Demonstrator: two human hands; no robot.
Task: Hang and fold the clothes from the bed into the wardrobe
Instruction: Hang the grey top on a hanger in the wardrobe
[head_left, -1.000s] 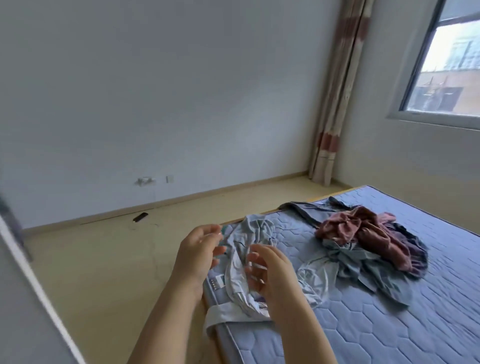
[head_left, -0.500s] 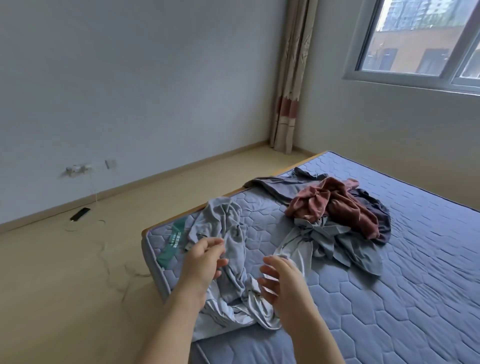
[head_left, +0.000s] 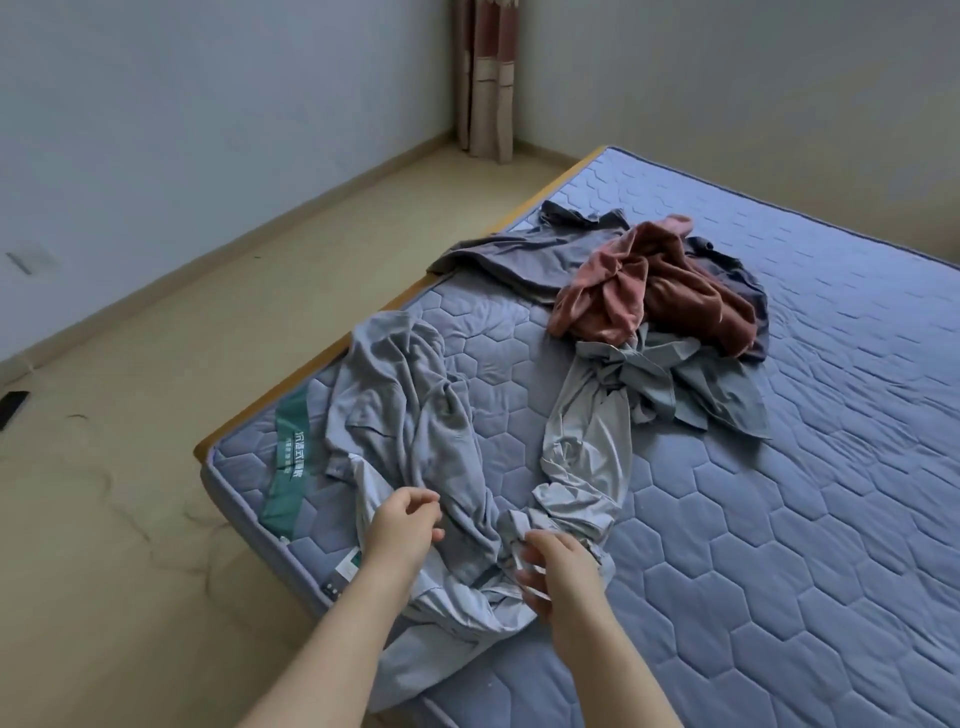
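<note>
Lying crumpled along the near corner of the bed (head_left: 779, 519), a pale grey garment (head_left: 415, 415) spills partly over the mattress edge toward the floor (head_left: 130, 467). The left hand (head_left: 402, 530) hovers over its bunched middle with fingers (head_left: 423, 501) curled together at the tips; whether they actually pinch cloth cannot be told. The right hand (head_left: 558, 571) sits on the fabric just beside it, its fingers (head_left: 532, 584) bent inward around a fold of the same garment, apparently gripping it. A second pale grey piece (head_left: 587, 447) stretches from near the right hand up toward a heap further back on the mattress. That heap holds a rust-pink garment (head_left: 649, 291) on top, a blue-grey item (head_left: 701, 384) below it and a darker grey shirt (head_left: 530, 249) spread toward the bed's far edge. A green label strip (head_left: 291, 452) crosses the quilted mattress corner left of the hands. Behind, a striped curtain (head_left: 485, 78) hangs in the room's corner, and a small dark object (head_left: 10, 408) lies on the floor at the left.
</note>
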